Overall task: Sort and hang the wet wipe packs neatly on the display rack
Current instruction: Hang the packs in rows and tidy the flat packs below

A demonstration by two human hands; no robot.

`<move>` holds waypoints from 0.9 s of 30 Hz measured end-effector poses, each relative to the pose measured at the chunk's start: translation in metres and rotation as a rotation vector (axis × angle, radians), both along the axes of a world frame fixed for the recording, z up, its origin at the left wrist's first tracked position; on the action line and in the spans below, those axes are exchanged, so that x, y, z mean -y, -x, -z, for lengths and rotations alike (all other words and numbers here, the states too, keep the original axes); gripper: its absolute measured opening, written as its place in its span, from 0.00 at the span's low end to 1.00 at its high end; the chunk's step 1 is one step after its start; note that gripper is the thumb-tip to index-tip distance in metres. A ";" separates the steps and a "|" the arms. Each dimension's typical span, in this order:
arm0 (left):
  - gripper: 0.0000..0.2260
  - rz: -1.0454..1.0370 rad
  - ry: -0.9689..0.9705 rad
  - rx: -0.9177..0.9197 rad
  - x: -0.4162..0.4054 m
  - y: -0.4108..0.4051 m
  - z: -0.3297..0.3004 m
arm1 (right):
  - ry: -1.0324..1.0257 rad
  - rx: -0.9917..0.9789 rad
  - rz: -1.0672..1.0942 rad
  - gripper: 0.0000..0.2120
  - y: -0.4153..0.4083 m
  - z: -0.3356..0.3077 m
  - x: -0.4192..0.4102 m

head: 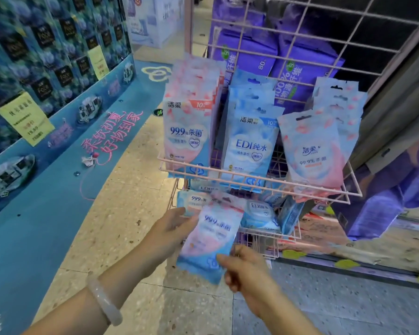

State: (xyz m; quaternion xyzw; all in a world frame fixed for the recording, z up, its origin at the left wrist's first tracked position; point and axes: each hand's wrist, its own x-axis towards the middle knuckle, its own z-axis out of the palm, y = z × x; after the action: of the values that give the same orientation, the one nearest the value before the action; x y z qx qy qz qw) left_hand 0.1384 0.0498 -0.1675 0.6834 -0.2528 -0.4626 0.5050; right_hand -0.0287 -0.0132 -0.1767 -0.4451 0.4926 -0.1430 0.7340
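A pink and blue wet wipe pack [211, 240] marked 99.9 is held in front of the pink wire display rack [257, 182], below its hanging rows. My left hand [169, 228] holds the pack's left edge near the top. My right hand [242, 269] pinches its lower right corner. On the rack hang three rows: pink and blue packs [188, 134] at left, blue EDI packs [250, 146] in the middle, pink and blue packs [315, 153] at right. Loose packs [259, 213] lie in the lower wire basket.
Purple bulk packs [302, 61] stand behind the rack's grid. A blue promotional display wall [46, 68] with yellow price tags runs along the left, with a blue floor mat [34, 213] in front. Tiled floor [131, 213] lies between the display wall and the rack.
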 end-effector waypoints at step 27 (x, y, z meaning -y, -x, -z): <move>0.30 0.099 0.299 0.146 0.075 -0.090 -0.114 | 0.519 0.100 -0.214 0.24 -0.114 -0.146 0.067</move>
State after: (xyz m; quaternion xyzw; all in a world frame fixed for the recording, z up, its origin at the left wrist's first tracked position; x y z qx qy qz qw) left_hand 0.2285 -0.0256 -0.0534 0.6190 -0.3884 -0.3932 0.5579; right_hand 0.0857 -0.0803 -0.0310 -0.6600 0.3531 -0.2076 0.6298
